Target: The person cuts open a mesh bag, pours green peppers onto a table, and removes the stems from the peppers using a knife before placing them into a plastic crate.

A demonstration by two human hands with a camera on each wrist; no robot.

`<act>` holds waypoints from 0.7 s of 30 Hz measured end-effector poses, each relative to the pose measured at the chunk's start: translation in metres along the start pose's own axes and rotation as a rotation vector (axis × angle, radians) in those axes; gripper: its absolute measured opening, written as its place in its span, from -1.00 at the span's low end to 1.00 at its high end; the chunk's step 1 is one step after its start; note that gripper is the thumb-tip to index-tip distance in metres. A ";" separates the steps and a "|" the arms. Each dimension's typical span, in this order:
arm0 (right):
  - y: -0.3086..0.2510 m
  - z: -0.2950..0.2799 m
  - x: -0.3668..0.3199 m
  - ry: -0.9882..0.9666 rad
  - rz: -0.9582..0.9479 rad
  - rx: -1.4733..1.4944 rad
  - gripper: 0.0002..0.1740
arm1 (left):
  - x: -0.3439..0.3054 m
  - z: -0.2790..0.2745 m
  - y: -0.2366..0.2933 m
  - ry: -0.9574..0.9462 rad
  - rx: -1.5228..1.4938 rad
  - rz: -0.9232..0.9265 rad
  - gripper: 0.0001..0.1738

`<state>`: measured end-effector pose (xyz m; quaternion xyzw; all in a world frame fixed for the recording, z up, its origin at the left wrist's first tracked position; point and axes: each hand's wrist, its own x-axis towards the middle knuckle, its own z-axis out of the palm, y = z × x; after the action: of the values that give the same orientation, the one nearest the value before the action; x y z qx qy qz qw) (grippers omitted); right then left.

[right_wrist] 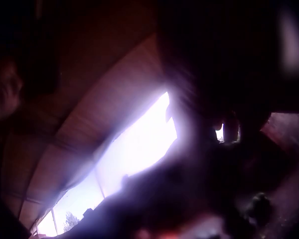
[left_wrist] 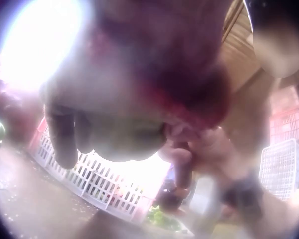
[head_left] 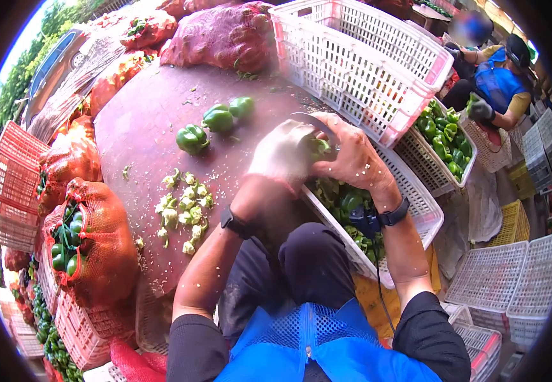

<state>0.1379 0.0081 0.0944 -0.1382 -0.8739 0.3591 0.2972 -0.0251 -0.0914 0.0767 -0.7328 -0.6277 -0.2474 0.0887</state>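
My left hand (head_left: 281,151), in a whitish glove, is blurred above the table's near right side. Its fingers curl round a green bell pepper (left_wrist: 127,137), mostly hidden by the hand in the head view. Close against it, my bare right hand (head_left: 357,156) holds a curved knife (head_left: 308,119), whose thin dark blade arcs over the pepper; the handle is hidden. Several whole green bell peppers (head_left: 192,139) sit on the table beyond the left hand. A pile of cut pale green pepper cores (head_left: 188,207) lies left of the left forearm. The right wrist view is mostly dark.
Beneath my right forearm stands a white crate (head_left: 425,213) of green peppers. A large pale crate (head_left: 358,79) rises at the table's far right. Mesh sacks (head_left: 100,248) line the table's left side. Another person (head_left: 499,83) sits at the upper right.
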 end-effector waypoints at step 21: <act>-0.001 0.055 -0.069 0.286 0.181 -0.057 -0.69 | 0.012 0.020 0.044 0.675 -1.301 -0.948 -0.61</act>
<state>0.1580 -0.0543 0.0349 -0.2747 -0.8164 0.3362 0.3809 0.0229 -0.0803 0.0733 -0.1871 -0.5407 -0.7713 -0.2787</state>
